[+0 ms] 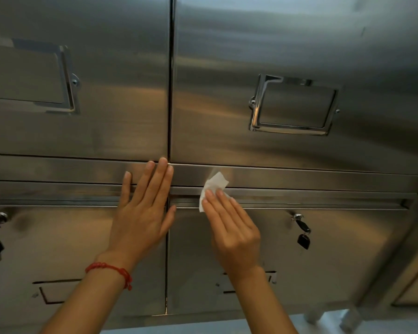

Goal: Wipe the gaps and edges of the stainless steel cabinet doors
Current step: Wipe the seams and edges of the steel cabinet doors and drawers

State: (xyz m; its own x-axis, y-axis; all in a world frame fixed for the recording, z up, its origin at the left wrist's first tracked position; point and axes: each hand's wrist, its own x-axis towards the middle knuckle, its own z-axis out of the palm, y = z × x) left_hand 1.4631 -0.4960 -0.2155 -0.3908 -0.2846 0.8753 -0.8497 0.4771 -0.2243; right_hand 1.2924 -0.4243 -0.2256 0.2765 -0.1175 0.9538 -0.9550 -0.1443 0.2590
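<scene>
Both forearms reach up and forward from the bottom of the view, bare to the elbow. The left hand (144, 210) lies flat, palm away, its fingers straight and a little spread, the thumb stuck out to the right. A red string bracelet (111, 271) circles its wrist. The right hand (232, 227) is also flat, fingers straight and together, fingertips (210, 195) pressing forward.

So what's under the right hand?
A white wipe, pressed by the right hand against the lower right door's top edge. Part sticks out above the fingertips; the rest is covered.
</scene>
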